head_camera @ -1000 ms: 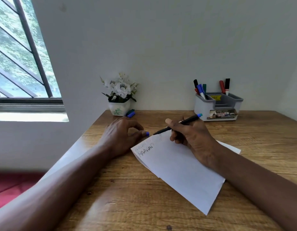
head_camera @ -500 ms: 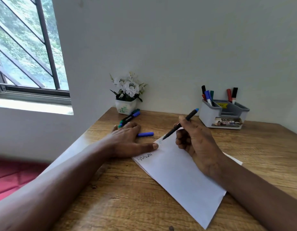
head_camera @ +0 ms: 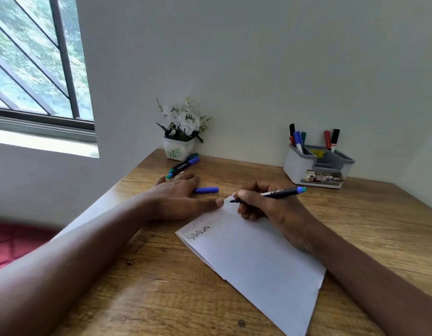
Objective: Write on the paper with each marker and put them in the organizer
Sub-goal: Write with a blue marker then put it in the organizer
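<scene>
A white paper (head_camera: 253,253) lies slanted on the wooden table, with scribbles near its far left corner. My right hand (head_camera: 266,207) grips a black marker with a blue end (head_camera: 280,192), its tip touching the paper's far corner. My left hand (head_camera: 181,197) lies flat with fingers spread, its thumb pressing the paper's edge beside the tip. A blue cap (head_camera: 207,190) rests on the table just past my left fingers. Two more markers (head_camera: 183,164) lie by the flower pot. The grey organizer (head_camera: 317,166) at the back right holds several markers upright.
A white pot of white flowers (head_camera: 179,137) stands against the wall at the table's back left. The table's left edge (head_camera: 118,187) runs close to my left forearm. A barred window (head_camera: 38,69) is on the left.
My right hand has lowered the marker from tilted up to nearly level, tip now on the paper corner. My left hand flattened onto the table. The view shifted left, showing the two markers by the pot.
</scene>
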A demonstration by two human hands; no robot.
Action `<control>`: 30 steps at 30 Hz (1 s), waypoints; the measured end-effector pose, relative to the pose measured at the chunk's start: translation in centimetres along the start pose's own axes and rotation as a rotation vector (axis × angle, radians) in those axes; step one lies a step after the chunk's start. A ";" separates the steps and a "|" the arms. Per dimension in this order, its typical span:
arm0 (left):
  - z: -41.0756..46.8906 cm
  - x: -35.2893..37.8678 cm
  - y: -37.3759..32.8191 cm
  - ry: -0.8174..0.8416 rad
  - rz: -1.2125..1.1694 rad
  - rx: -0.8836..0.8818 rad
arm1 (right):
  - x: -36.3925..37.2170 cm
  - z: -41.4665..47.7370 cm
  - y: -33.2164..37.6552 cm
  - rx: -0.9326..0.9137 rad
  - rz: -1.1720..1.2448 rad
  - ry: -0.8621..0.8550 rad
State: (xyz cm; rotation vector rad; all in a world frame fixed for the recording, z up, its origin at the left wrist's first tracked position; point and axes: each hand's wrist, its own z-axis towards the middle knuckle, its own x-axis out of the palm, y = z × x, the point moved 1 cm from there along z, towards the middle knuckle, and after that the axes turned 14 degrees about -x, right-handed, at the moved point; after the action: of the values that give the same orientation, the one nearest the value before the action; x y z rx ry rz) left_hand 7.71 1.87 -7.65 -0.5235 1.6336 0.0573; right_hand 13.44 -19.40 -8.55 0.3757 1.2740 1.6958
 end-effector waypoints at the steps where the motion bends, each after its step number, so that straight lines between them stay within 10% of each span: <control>1: 0.0 0.1 -0.1 -0.006 0.021 -0.002 | 0.0 0.0 0.0 -0.008 -0.008 0.008; 30: 0.6 0.0 0.2 0.001 0.018 0.007 | 0.9 0.9 0.0 -0.087 -0.237 0.134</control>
State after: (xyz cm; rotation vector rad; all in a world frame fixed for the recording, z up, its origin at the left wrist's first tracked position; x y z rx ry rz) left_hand 8.16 2.27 -7.77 -0.5037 1.6388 0.0650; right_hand 13.56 -18.13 -8.46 0.0559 1.2815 1.5878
